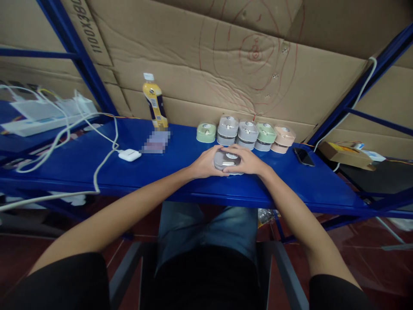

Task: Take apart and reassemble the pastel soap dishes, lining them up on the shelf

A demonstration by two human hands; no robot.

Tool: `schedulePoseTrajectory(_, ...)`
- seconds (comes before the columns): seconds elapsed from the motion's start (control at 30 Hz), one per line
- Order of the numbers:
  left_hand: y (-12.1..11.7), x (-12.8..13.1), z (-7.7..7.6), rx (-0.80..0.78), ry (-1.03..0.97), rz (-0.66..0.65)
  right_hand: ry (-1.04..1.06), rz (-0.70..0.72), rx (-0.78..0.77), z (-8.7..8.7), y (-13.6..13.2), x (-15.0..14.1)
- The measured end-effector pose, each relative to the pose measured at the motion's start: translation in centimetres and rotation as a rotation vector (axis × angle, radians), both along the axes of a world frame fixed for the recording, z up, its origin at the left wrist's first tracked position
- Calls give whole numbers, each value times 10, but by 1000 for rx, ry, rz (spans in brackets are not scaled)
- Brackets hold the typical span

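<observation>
Both my hands are wrapped around a small grey container with a clear lid (226, 160), low over the blue shelf top (180, 172). My left hand (208, 162) grips its left side, and my right hand (247, 160) closes over its right side and top. The fingers hide much of it. Just behind stands a row of similar containers: a single green one (206, 133), two grey stacks (227, 130) (247, 134), a green stack (265, 136) and a pinkish stack (283, 138).
A yellow bottle (155, 101) stands against the cardboard back. A white earbud case (129, 155) and white cables (97, 172) lie left. At the right are a dark phone (303, 156) and an open cardboard box (346, 156). Blue metal posts (77, 56) flank the shelf.
</observation>
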State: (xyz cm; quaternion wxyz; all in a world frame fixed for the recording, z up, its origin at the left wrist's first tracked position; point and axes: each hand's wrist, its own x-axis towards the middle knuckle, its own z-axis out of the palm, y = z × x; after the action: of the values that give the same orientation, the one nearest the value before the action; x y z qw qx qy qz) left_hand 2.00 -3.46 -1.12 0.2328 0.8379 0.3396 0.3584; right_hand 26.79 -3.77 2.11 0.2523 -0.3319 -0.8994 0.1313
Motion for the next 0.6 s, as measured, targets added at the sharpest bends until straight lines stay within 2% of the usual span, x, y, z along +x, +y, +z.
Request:
schedulePoseTrajectory(0.1,-5,-4,6,8,-14,90,150,-86,35,-4,6,5)
schedulePoseTrajectory(0.2,1,-12,17,-24,-120,286,386,-325,192,2,21,28)
schedulePoseTrajectory(0.27,17,-18,28,-6,-249,469,535,-600,370,10,36,59)
schedulePoseTrajectory(0.33,42,-19,40,37,-385,646,626,-952,531,18,52,97)
schedulePoseTrajectory(0.4,70,-15,52,50,-476,765,663,-1220,571,22,67,135)
schedulePoseTrajectory(0.43,83,-11,57,36,-501,806,675,-1303,546,22,73,151)
schedulePoseTrajectory(0.53,107,8,67,-68,-473,879,729,-1379,362,14,89,187)
schedulePoseTrajectory(0.6,112,23,69,-130,-404,914,749,-1296,295,3,96,199)
